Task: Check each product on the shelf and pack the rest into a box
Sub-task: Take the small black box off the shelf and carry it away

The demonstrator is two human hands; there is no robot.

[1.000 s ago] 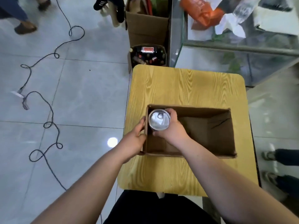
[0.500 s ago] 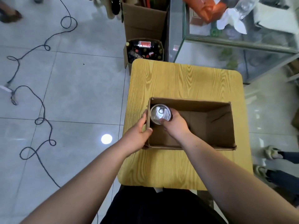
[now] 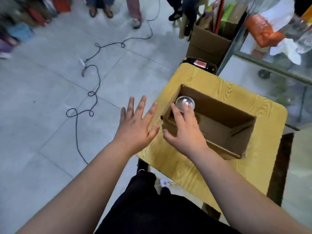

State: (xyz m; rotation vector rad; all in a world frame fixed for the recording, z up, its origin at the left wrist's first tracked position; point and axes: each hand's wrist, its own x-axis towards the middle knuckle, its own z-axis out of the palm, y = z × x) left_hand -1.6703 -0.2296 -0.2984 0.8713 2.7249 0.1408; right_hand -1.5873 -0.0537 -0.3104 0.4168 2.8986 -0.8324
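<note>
A second before, the left hand had gripped the left wall of the cardboard box (image 3: 224, 108) and the right hand had been curled round the top of the drink can (image 3: 181, 100), lowering it inside. At this moment both grips were given up. The left hand (image 3: 135, 127) was off the box, with all fingers spread wide and holding nothing, hanging over the edge of the tabletop (image 3: 189, 168) and the floor (image 3: 50, 115). The right hand (image 3: 184, 132) was open as well: its fingers were stretched out over the lid of the can, and it could not be told whether the tips touched the lid or were just above it.

The can stood upright in the corner of the box at the person's left and far from the body, close against the walls. No other product could be seen in the box. The view had also swung to the left, so the glass cabinet (image 3: 270, 65) lay at the far right edge.

This probably meant that one product was packed and the hands were now free for the next one.
</note>
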